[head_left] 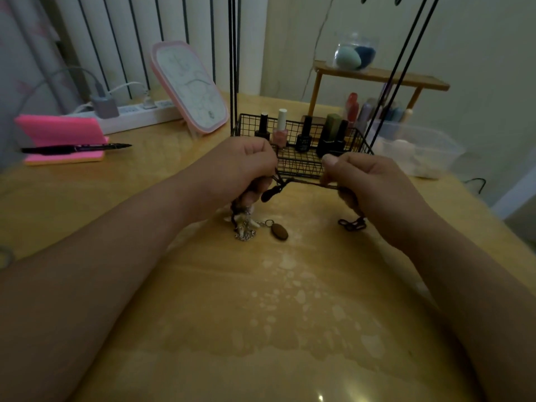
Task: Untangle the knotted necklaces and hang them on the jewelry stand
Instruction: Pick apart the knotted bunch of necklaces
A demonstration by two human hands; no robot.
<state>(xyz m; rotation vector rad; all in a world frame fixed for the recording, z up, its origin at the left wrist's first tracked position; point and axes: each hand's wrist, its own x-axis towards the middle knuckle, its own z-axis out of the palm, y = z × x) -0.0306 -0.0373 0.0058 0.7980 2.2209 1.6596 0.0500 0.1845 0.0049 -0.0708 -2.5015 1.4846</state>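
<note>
Bench [261, 314]: yellow-tan wood grain, mottled with pale blotches at the centre. Cord [307, 182]: dark brown. Oval pendant [279, 231]: brown. Chain [245, 235]: silver. Link chain [352, 224]: near-black. Wire basket [301, 166] and stand rods [233, 68]: black. Polish bottle [280, 132]: pink, white cap; neighbouring bottles [304, 137]: black. Far left: pink notepad [58, 132], black pen [75, 147], white power strip [136, 114], white panel [190, 85] with pink rim and faint line pattern. Far right: light brown shelf [377, 76]; clear jar [355, 52] with one mint-green and one blue sponge.

Dim light, pale wall [478, 39], wooden table [261, 300]
</note>
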